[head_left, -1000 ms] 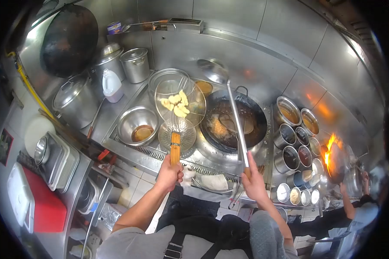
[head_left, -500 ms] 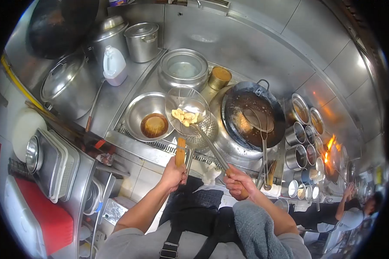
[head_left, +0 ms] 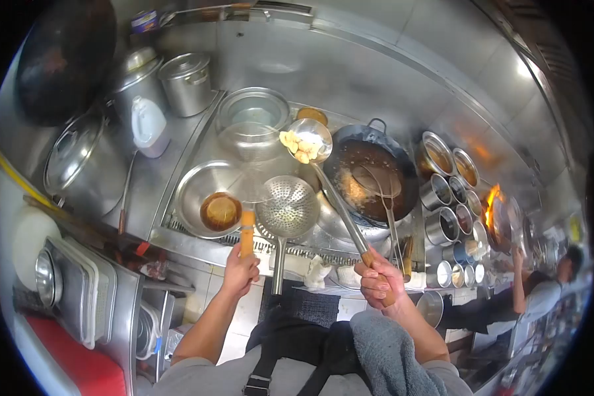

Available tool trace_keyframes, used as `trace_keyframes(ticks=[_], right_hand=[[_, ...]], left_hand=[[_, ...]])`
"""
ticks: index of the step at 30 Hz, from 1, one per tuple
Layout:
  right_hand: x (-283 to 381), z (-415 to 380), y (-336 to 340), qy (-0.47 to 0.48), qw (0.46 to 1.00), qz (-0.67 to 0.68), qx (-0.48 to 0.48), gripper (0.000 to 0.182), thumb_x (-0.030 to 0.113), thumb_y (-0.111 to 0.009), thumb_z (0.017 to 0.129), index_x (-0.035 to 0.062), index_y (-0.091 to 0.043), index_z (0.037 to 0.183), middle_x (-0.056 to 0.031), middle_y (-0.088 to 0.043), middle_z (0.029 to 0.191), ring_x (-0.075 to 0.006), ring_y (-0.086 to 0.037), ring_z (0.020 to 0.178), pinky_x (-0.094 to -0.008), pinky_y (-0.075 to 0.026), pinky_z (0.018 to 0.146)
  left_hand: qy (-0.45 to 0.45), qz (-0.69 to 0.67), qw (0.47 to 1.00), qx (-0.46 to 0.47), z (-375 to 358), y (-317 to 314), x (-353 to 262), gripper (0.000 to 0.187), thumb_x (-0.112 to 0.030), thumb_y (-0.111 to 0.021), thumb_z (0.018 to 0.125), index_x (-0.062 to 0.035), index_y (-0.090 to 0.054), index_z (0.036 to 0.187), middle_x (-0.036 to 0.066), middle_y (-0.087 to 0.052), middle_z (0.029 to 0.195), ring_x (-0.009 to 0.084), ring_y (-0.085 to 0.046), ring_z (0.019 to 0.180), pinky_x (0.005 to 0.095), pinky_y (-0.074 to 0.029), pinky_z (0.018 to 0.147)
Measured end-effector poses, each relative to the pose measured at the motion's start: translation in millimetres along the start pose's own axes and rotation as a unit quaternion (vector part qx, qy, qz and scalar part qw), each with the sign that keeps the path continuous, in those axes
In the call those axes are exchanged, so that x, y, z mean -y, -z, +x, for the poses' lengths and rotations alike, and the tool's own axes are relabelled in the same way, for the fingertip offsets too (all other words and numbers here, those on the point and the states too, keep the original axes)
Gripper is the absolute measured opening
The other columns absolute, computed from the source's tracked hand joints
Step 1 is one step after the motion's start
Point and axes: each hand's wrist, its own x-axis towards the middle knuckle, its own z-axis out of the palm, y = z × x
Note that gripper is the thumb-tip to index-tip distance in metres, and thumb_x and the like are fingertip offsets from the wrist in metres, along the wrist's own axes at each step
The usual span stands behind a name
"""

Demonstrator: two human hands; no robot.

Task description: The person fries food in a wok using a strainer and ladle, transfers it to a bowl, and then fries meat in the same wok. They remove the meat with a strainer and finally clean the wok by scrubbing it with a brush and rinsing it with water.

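My left hand [head_left: 241,272] is closed around the wooden handle of a mesh skimmer [head_left: 247,232], whose round head is blurred by motion. With my right hand [head_left: 381,280] I grip the wooden-ended handle of a ladle [head_left: 323,135]. Several pale yellow food pieces [head_left: 301,146] lie in the ladle's bowl, raised above the stove. Between the two handles rests a perforated strainer [head_left: 287,206]. To the ladle's right is a black wok [head_left: 406,188] of dark bubbling oil, with a wire strainer [head_left: 384,181] in it. A steel bowl [head_left: 190,185] with brown liquid stands left of the perforated strainer.
A wide pot [head_left: 228,109] of cloudy liquid and a tin can [head_left: 312,116] stand behind. Several steel containers [head_left: 441,226] line the right side. Flames [head_left: 491,204] rise farther right, near another person [head_left: 538,297]. A plastic jug [head_left: 148,129] and lidded pots stand left.
The ladle has lifted up and right, away from the mesh skimmer, carrying the food pieces. The skimmer has swung left, uncovering the perforated strainer. The view has shifted slightly.
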Motion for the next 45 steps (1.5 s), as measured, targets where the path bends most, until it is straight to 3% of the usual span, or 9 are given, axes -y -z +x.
trace_keyframes(ticks=[6,10,17,23,30,39,41,42,45], right_hand=[[0.3,-108.0,4.3,0.068,0.998,0.001,0.003,0.058,0.009,-0.054,0.095,0.0237,-0.032,0.147,-0.0057,-0.041,0.078,-0.0067,-0.041,0.045,-0.0202,-0.039,0.036],[-22.5,-206.8,18.8,0.153,0.988,-0.010,-0.019,0.058,0.010,-0.055,0.095,0.0252,-0.033,0.147,-0.0054,-0.040,0.078,-0.0058,-0.039,0.044,-0.0190,-0.035,0.034],[-150.9,-382.1,65.0,0.416,0.901,0.004,-0.122,0.068,0.010,-0.057,0.093,0.0256,-0.027,0.152,-0.0056,-0.040,0.078,-0.0051,-0.039,0.046,-0.0180,-0.034,0.036],[-310.8,-477.8,67.1,0.655,0.710,0.084,-0.246,0.071,0.008,-0.059,0.091,0.0281,-0.027,0.152,-0.0051,-0.041,0.078,-0.0063,-0.037,0.046,-0.0187,-0.035,0.037],[-460.1,-557.8,73.8,0.800,0.446,0.087,-0.392,0.077,0.009,-0.055,0.093,0.0299,-0.014,0.155,-0.0059,-0.042,0.078,-0.0089,-0.040,0.046,-0.0232,-0.038,0.039],[-563.4,-622.8,154.5,0.611,0.266,0.161,-0.728,0.085,0.001,-0.053,0.086,0.0204,-0.008,0.156,-0.0107,-0.056,0.073,-0.0209,-0.055,0.051,-0.0371,-0.047,0.046],[-592.6,-622.1,210.8,0.268,0.068,-0.034,-0.960,0.087,0.001,-0.053,0.083,0.0188,-0.009,0.155,-0.0244,-0.063,0.085,-0.0384,-0.064,0.067,-0.0473,-0.051,0.064],[-584.3,-623.8,195.8,0.232,0.148,0.064,-0.959,0.088,0.001,-0.052,0.081,0.0188,-0.009,0.155,-0.0330,-0.062,0.099,-0.0478,-0.063,0.087,-0.0504,-0.048,0.080],[-585.3,-639.0,209.5,0.243,0.098,0.033,-0.964,0.088,0.001,-0.052,0.081,0.0214,-0.009,0.155,-0.0331,-0.063,0.099,-0.0474,-0.063,0.088,-0.0506,-0.049,0.078]], left_hand=[[0.008,0.191,0.974,-0.119,-7.8,117.9,42.6,0.021,-0.013,-0.058,0.092,-0.0070,-0.051,0.111,0.004,-0.056,0.072,0.0124,-0.054,0.052,0.0285,-0.047,0.044],[-0.199,0.696,0.635,-0.271,18.1,119.5,21.6,0.082,-0.021,-0.073,0.076,0.0023,-0.033,0.143,0.031,-0.041,0.135,0.0463,-0.042,0.124,0.0491,-0.037,0.104],[-0.412,0.641,0.643,0.076,60.2,-109.4,43.3,0.062,0.000,-0.063,0.080,0.0017,-0.041,0.138,0.024,-0.043,0.137,0.0412,-0.041,0.129,0.0456,-0.030,0.111],[-0.202,0.519,0.719,0.416,5.1,-253.6,206.9,0.051,0.003,-0.055,0.086,-0.0015,-0.046,0.136,0.014,-0.044,0.139,0.0321,-0.047,0.124,0.0435,-0.043,0.101],[-0.108,0.506,0.562,0.645,-131.9,-357.2,334.9,0.049,0.002,-0.056,0.085,-0.0069,-0.050,0.133,0.007,-0.044,0.140,0.0271,-0.047,0.126,0.0407,-0.043,0.100],[-0.100,0.422,0.468,0.770,-277.9,-396.5,396.5,0.040,-0.003,-0.059,0.086,-0.0074,-0.056,0.126,0.008,-0.043,0.142,0.0232,-0.049,0.125,0.0360,-0.045,0.095],[-0.101,0.427,0.466,0.768,-278.7,-393.3,399.6,0.040,-0.003,-0.060,0.086,-0.0082,-0.057,0.125,0.008,-0.043,0.142,0.0219,-0.049,0.124,0.0352,-0.046,0.094],[-0.119,0.445,0.461,0.759,-271.1,-391.6,400.9,0.040,-0.003,-0.059,0.085,-0.0083,-0.057,0.125,0.008,-0.043,0.142,0.0217,-0.050,0.123,0.0350,-0.046,0.093],[-0.167,0.486,0.459,0.725,-244.1,-389.5,394.3,0.041,-0.002,-0.059,0.084,-0.0080,-0.058,0.124,0.008,-0.045,0.141,0.0221,-0.050,0.122,0.0342,-0.048,0.090]])
